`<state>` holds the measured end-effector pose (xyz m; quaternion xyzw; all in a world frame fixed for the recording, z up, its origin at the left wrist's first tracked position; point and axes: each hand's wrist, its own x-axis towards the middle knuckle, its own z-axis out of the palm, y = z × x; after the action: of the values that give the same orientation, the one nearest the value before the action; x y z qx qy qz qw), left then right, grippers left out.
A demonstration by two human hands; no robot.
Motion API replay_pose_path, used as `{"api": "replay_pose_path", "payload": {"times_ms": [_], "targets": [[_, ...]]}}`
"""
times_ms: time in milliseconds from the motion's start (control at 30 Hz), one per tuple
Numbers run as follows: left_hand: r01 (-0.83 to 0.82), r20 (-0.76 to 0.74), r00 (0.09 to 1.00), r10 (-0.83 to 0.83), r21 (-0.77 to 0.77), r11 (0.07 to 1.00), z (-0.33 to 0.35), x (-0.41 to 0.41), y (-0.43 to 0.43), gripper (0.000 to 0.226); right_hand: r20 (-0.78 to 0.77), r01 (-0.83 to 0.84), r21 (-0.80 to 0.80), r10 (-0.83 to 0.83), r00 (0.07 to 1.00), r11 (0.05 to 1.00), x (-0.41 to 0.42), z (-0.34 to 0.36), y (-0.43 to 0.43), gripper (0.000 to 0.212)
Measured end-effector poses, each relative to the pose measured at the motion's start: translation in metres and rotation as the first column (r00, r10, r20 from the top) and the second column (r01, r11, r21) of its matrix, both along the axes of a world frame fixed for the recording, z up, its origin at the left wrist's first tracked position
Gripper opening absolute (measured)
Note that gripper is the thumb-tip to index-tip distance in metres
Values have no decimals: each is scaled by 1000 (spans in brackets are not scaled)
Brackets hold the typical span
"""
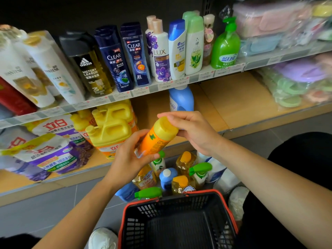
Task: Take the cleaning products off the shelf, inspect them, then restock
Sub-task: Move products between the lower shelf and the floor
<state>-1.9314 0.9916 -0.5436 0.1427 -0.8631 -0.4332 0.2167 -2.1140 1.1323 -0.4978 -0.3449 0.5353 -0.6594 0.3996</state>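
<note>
Orange dish-soap bottle (154, 142) with a yellow cap (166, 129) sits tilted at the centre of the frame, cap end up and to the right, held between both hands in front of the lower shelf. The left hand (127, 159) is wrapped round the bottle's lower body, thumb across the label. The right hand (194, 130) comes in from the right with its fingers curled over the top of the cap.

At bottom centre is a black mesh shopping basket (140, 223) with a red rim. Beyond its far rim, a cluster of products stands on the floor: amber bottles with orange caps (183, 184), spray bottles with green triggers (200, 168), a small blue bottle (168, 177) and white ones to the right.

The wooden lower shelf (233, 105) carries yellow jugs (111, 126) at centre left, purple refill pouches (53, 151) at far left and one blue detergent bottle (181, 99) just above the hands. On the upper shelf (143, 90) stand Pantene, adidas (89, 69), Clear (136, 54), Lux (160, 56) and Head & Shoulders bottles, then a green pump bottle (225, 47). Bagged pastel plastic goods fill the right side. The floor (45, 212) is grey tile; a white shoe (103, 238) shows at the lower edge.
</note>
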Motion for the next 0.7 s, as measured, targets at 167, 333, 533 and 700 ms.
{"api": "replay_pose_path", "payload": {"times_ms": [167, 333, 533, 700], "targets": [[-8, -49, 999, 12, 68, 998, 1, 0, -1, 64, 9, -86, -78, 87, 996, 993, 3, 1, 1, 32], [-2, -43, 999, 4, 55, 998, 0, 2, 0, 68, -65, -97, -91, 91, 994, 991, 6, 3, 0, 43], [-2, 62, 998, 1, 9, 1000, 0, 11, -5, 76, -459, -39, 31, 49, 887, 999, 3, 1, -4, 55], [-4, 119, 993, -6, 79, 997, 3, 26, -13, 73, -240, -58, 16, 60, 969, 998, 8, -2, -13, 44]]}}
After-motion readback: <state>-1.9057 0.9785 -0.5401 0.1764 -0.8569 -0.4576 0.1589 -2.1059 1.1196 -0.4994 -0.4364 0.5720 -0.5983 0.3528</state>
